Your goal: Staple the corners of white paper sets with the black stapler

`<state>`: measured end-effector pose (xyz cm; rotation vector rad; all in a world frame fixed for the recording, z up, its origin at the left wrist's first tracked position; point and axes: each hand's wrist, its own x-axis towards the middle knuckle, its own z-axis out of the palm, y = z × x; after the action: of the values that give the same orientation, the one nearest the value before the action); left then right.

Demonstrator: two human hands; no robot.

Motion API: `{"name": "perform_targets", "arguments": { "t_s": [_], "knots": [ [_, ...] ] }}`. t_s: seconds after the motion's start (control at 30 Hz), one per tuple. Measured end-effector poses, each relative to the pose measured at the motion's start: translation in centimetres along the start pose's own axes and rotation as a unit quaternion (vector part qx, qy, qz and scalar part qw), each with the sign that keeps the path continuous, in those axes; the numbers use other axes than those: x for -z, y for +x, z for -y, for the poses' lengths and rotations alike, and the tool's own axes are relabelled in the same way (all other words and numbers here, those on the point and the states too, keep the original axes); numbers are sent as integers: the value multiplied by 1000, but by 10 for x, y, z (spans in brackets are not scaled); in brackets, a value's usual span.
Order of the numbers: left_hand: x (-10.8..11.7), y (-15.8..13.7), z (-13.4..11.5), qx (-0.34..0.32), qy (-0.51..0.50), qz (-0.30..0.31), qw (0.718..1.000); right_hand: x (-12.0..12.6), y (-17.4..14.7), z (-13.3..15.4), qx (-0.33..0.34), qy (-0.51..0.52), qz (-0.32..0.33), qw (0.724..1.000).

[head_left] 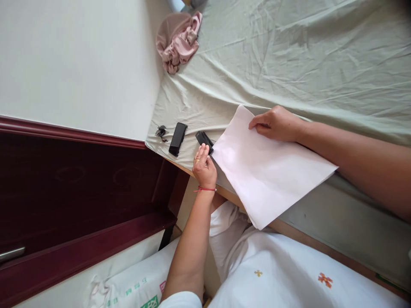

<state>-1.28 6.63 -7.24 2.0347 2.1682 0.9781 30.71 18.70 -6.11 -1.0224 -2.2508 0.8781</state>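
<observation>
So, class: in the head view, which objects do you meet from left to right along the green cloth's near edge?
Small dark cluster → flat black case → narrow black object → white paper.

I am facing a pale green sheet (321, 64), which is lying creased above a wooden edge (180, 166). At upper left, a white wall (77, 64) is rising over a dark red panel (73, 192); a metal handle (13, 254) is showing low on it. Soft light is falling on wall and sheet.
</observation>
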Motion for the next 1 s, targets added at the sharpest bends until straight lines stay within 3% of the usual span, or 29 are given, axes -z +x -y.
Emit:
{"name": "perform_targets", "arguments": {
  "t_s": [0.23,0.37,0.5,0.63,0.8,1.0],
  "knots": [
    [0,-12,-8,48,-51,-14,997,2,-3,2,47,48,44,997],
    [-3,-26,-8,130,-104,-94,982,-2,-5,6,88,46,-10,995],
    [-1,-32,-11,270,-250,-142,919,-5,-6,9,105,50,-72,991],
    [10,-32,-25,325,-379,-85,862,-2,-7,13,79,59,-106,990],
    [14,-34,-38,309,-381,2,871,-1,-8,13,38,38,-80,995],
    [4,-35,-37,312,-360,-28,879,-8,0,-2,30,59,-35,997]
  ]
}}
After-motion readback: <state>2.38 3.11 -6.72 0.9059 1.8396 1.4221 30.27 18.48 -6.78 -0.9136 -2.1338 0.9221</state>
